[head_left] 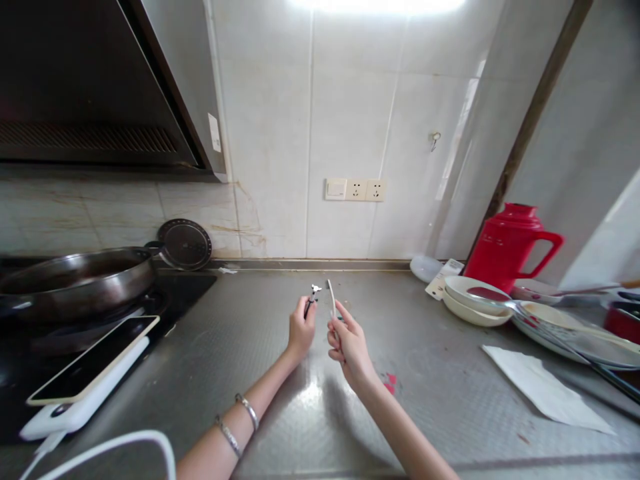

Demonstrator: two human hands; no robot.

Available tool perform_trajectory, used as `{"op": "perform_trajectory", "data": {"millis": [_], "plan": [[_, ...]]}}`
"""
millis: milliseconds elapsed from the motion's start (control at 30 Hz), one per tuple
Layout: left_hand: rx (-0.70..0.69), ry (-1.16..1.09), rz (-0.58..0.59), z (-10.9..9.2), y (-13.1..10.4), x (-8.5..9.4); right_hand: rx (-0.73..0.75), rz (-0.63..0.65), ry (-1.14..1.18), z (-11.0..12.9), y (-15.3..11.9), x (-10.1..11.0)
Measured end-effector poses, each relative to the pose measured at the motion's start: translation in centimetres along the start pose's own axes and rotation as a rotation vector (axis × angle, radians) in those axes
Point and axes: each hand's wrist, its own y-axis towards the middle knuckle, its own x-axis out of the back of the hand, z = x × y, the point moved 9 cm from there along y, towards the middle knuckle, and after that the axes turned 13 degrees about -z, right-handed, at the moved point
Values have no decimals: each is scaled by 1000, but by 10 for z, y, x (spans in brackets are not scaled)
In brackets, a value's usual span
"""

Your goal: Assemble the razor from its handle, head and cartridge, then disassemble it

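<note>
My left hand (302,333) is closed around a small tool (313,295) with a dark handle and a bright, silvery-white head pointing up. Too little of the tool shows to tell its exact kind. Just to the right, my right hand (350,343) pinches a thin, pale, slightly curved strip (332,298) with a darker upper tip. The strip stands nearly upright, apart from the tool's head by a small gap. Both hands are above the grey metal counter (260,333). The strip's lower end is hidden in my right fingers.
Left, a pan (80,283) sits on the black stove, near a phone (95,360) on a white power bank (85,407) with a cable. Right are a red thermos (505,243), stacked bowls (475,310), plates with utensils, and a white paper napkin (545,387). Wall sockets (356,190) are behind.
</note>
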Motion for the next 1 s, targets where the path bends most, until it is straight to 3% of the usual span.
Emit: {"op": "perform_trajectory", "data": {"millis": [267,433,667,867,1000], "plan": [[-19,40,-83,-5,-2,8,-81,44,25,-22,-25,-11],[-14,59,-87,-7,-3,8,-33,18,108,-8,-23,-14],[0,90,-87,-2,-4,7,-79,56,122,-21,-46,-21],[23,84,-62,-1,-7,4,-34,24,154,-11,-43,-22],[59,77,-67,5,-6,3,-102,116,85,-33,-62,-32]]}}
